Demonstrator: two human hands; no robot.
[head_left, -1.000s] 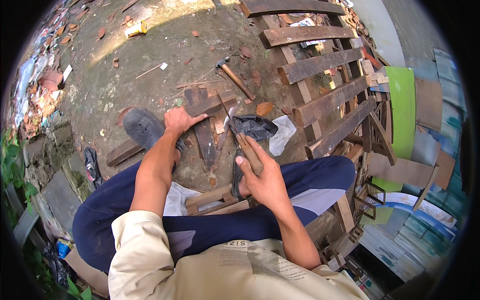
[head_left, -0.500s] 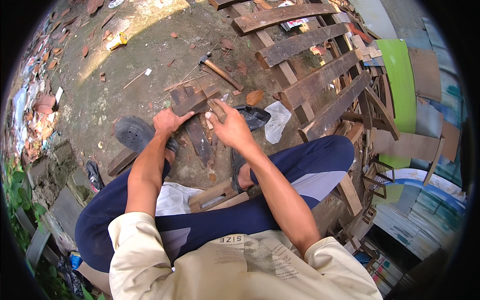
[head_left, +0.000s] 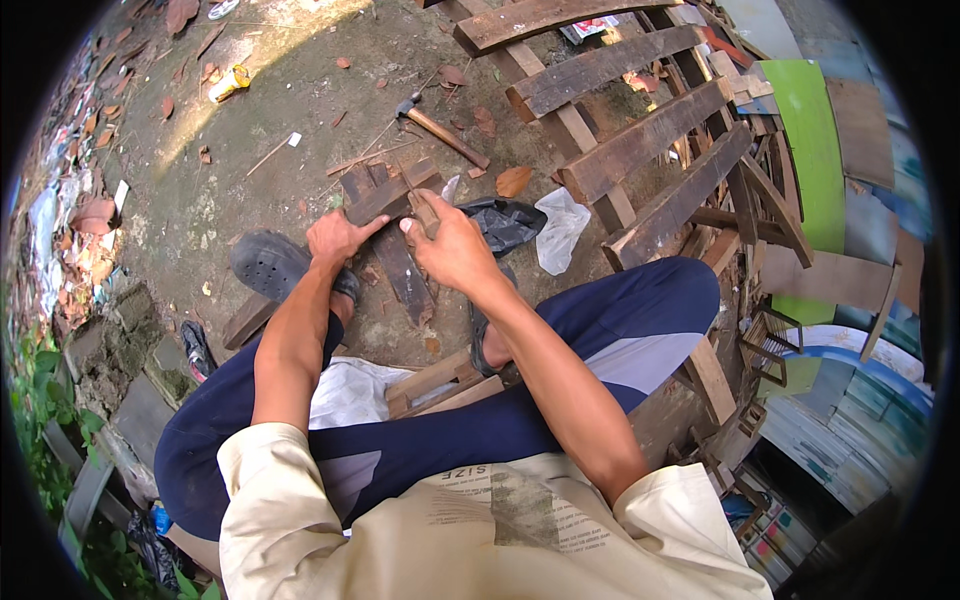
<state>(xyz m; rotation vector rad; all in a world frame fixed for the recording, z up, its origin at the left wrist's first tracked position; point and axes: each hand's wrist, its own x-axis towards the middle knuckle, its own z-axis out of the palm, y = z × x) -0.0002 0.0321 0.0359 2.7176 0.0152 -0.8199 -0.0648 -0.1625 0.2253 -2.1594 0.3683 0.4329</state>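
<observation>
My left hand [head_left: 337,238] is closed on the near-left end of a short dark wooden block [head_left: 392,193], its thumb stretched along the near side. In my right hand [head_left: 455,245] is a wooden-handled tool [head_left: 424,213], with a thin blade-like part, seen edge-on, lying against the block. Which kind of tool it is I cannot make out. The block rests across darker wood pieces [head_left: 400,280] on the ground. Beyond my hands lies a hammer [head_left: 445,135] with a wooden handle and dark head.
A large slatted wooden pallet [head_left: 640,140] leans at the right. Near my right hand lie a black plastic bag [head_left: 505,225] and a clear plastic bag [head_left: 562,230]. A dark clog [head_left: 268,265] is on my left foot. A yellow cup [head_left: 230,84] and dry leaves litter the ground.
The view has shifted slightly. My right hand, with the wooden-handled tool, has moved a little toward me and left along the block; my left hand keeps its grip on the block.
</observation>
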